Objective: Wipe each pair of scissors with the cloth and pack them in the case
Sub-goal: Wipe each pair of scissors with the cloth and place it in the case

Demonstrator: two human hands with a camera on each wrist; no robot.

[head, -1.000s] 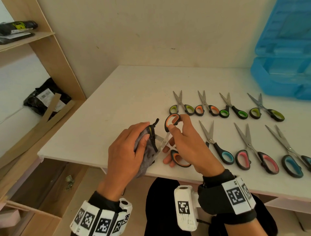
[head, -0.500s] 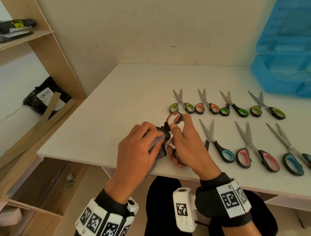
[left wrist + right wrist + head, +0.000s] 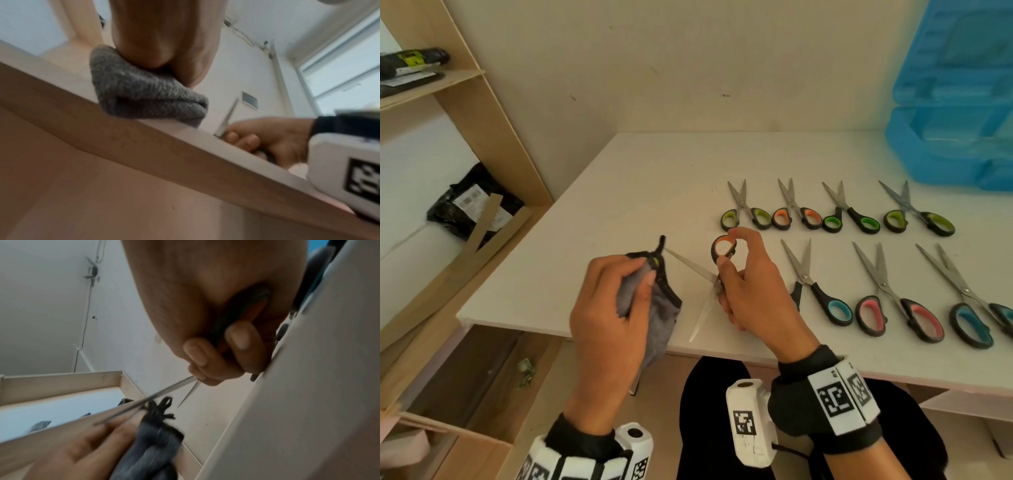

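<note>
My right hand (image 3: 743,274) grips the orange-handled scissors (image 3: 723,247) by their handles above the table's front edge, blades spread wide. One blade (image 3: 690,265) points left toward the cloth, the other (image 3: 703,317) points down toward me. My left hand (image 3: 616,301) holds the grey cloth (image 3: 661,308), bunched, just left of the blades; in the right wrist view the cloth (image 3: 156,434) touches the blade (image 3: 144,404) near its tip. The open blue case (image 3: 955,137) stands at the table's far right.
Two rows of scissors lie on the white table (image 3: 640,192): green and orange handles behind (image 3: 804,217), blue and pink handles in front (image 3: 893,308). A wooden shelf unit (image 3: 482,130) stands to the left with a black packet (image 3: 472,202).
The left hand has slid the cloth leftward along a blade from the pivot to near the tip. The blades now stand wide apart, and both are bare.
</note>
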